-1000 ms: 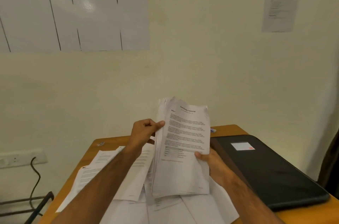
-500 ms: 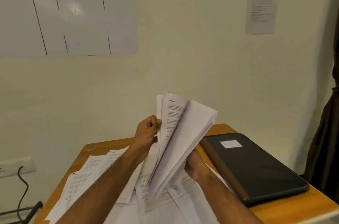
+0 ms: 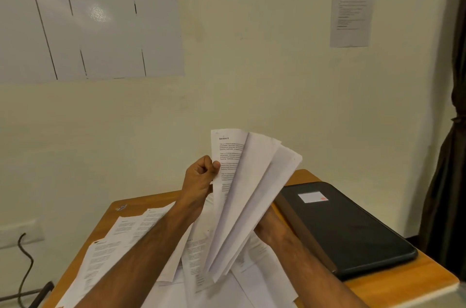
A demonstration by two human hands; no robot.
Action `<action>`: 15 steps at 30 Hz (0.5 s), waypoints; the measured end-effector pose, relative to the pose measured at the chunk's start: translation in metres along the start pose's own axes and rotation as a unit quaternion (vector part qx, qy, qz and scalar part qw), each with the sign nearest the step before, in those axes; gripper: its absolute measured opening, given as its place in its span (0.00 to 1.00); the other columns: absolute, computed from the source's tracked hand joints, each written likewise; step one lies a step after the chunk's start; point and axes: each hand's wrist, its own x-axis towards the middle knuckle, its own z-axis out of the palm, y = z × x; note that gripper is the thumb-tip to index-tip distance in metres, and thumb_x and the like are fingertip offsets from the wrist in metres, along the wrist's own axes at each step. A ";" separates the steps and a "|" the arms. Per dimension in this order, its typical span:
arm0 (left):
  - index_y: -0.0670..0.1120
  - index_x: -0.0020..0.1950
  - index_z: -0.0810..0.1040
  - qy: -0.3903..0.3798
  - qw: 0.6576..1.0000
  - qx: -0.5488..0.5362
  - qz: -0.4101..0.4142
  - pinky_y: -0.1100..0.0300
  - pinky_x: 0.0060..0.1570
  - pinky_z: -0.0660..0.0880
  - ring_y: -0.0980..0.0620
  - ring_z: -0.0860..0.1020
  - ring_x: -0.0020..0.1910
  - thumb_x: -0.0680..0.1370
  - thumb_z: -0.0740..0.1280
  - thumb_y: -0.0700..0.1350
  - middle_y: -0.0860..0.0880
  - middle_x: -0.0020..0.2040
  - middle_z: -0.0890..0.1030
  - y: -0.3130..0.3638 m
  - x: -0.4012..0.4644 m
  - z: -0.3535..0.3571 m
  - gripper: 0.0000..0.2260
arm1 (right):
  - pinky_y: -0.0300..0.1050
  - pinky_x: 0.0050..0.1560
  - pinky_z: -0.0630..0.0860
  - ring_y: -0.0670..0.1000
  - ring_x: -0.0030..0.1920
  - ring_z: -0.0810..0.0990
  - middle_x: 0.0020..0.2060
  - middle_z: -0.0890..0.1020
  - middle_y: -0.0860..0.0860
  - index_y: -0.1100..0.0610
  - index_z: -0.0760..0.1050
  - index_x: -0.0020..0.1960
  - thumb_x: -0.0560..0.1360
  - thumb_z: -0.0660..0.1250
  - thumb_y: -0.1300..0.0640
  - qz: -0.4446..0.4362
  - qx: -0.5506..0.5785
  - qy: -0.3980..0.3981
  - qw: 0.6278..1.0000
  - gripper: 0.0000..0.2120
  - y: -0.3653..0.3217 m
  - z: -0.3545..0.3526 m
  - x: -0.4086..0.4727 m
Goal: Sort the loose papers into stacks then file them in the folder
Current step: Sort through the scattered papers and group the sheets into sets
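Observation:
I hold a bundle of white printed papers point(image 3: 248, 196) upright above the table, fanned apart at the top. My left hand point(image 3: 200, 178) pinches the left edge of the front sheet, headed "Section 6". My right hand point(image 3: 268, 228) is under and behind the bundle, mostly hidden by the sheets, and its grip cannot be made out. More loose printed papers point(image 3: 121, 239) lie scattered on the wooden table point(image 3: 393, 290) below my arms. A black closed folder point(image 3: 353, 229) with a white label lies flat on the table's right side.
The table stands against a cream wall. A whiteboard sheet point(image 3: 88, 18) hangs at upper left, and a printed notice marked "WS 03" point(image 3: 351, 2) at upper right. A wall socket with a dark cable point(image 3: 24, 257) is low left. A dark curtain point(image 3: 451, 181) hangs at right.
The bundle, held flat facing me a second ago, has turned edge-on and fanned open. My right hand slipped from the front lower edge to behind the sheets. The view shifted right.

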 end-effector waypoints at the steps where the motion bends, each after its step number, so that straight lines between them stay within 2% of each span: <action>1: 0.41 0.39 0.67 0.003 1.000 0.001 0.002 0.59 0.36 0.81 0.46 0.84 0.48 0.69 0.69 0.54 0.46 0.49 0.86 0.000 0.002 -0.002 0.18 | 0.50 0.53 0.83 0.52 0.52 0.84 0.50 0.86 0.53 0.55 0.78 0.58 0.48 0.84 0.33 -0.004 -0.014 0.002 1.000 0.45 -0.001 0.001 0.000; 2: 0.42 0.38 0.67 0.005 1.000 -0.001 0.004 0.60 0.36 0.81 0.46 0.84 0.48 0.70 0.69 0.53 0.46 0.50 0.85 0.000 0.003 -0.003 0.17 | 0.57 0.61 0.80 0.56 0.59 0.83 0.57 0.85 0.55 0.54 0.78 0.64 0.65 0.80 0.37 -0.006 -0.042 0.005 0.999 0.34 -0.004 0.004 -0.002; 3: 0.42 0.37 0.66 0.005 1.000 0.000 0.008 0.60 0.35 0.81 0.47 0.84 0.48 0.70 0.69 0.53 0.46 0.49 0.85 0.001 0.003 -0.003 0.17 | 0.63 0.66 0.76 0.58 0.63 0.80 0.62 0.83 0.56 0.52 0.78 0.67 0.76 0.72 0.42 -0.012 -0.045 0.008 0.999 0.24 -0.005 0.003 -0.001; 4: 0.42 0.37 0.65 0.003 1.000 -0.001 0.012 0.61 0.33 0.80 0.48 0.84 0.46 0.71 0.68 0.52 0.47 0.48 0.85 0.002 0.003 -0.003 0.16 | 0.65 0.67 0.74 0.59 0.65 0.80 0.63 0.82 0.55 0.51 0.78 0.68 0.80 0.68 0.46 -0.006 -0.055 0.019 0.998 0.18 -0.003 -0.003 0.003; 8: 0.43 0.35 0.63 -0.006 1.000 0.003 0.024 0.69 0.24 0.72 0.57 0.82 0.32 0.73 0.67 0.46 0.52 0.36 0.84 0.009 -0.001 0.000 0.15 | 0.65 0.65 0.76 0.60 0.62 0.82 0.61 0.83 0.57 0.54 0.79 0.67 0.80 0.69 0.56 0.028 -0.049 0.007 0.998 0.16 -0.006 -0.007 0.008; 10: 0.43 0.35 0.64 -0.005 1.000 0.000 0.027 0.67 0.26 0.74 0.54 0.83 0.34 0.73 0.70 0.45 0.49 0.37 0.84 0.011 -0.002 -0.001 0.15 | 0.65 0.64 0.77 0.60 0.62 0.82 0.61 0.83 0.58 0.55 0.77 0.68 0.79 0.69 0.59 0.042 -0.058 0.007 0.997 0.18 -0.006 -0.009 0.005; 11: 0.43 0.37 0.67 0.004 0.999 0.008 0.031 0.65 0.28 0.75 0.51 0.83 0.37 0.72 0.72 0.48 0.46 0.40 0.85 0.011 -0.001 -0.003 0.15 | 0.63 0.63 0.78 0.60 0.61 0.82 0.61 0.83 0.58 0.56 0.77 0.68 0.79 0.69 0.59 0.046 -0.062 0.015 0.997 0.18 -0.008 -0.011 0.005; 13: 0.42 0.42 0.73 0.026 0.997 0.063 0.032 0.59 0.33 0.74 0.47 0.80 0.39 0.74 0.72 0.58 0.42 0.43 0.83 0.010 0.000 -0.012 0.20 | 0.57 0.56 0.82 0.59 0.56 0.85 0.59 0.84 0.60 0.60 0.76 0.68 0.80 0.69 0.62 0.049 -0.075 0.037 0.995 0.17 -0.012 -0.014 0.003; 15: 0.44 0.53 0.79 0.000 0.994 0.111 -0.001 0.54 0.42 0.75 0.46 0.81 0.45 0.74 0.64 0.70 0.42 0.51 0.84 0.009 0.001 -0.022 0.28 | 0.51 0.47 0.84 0.57 0.51 0.86 0.56 0.85 0.60 0.62 0.76 0.67 0.79 0.68 0.66 0.045 -0.094 0.054 0.993 0.16 -0.020 -0.018 0.002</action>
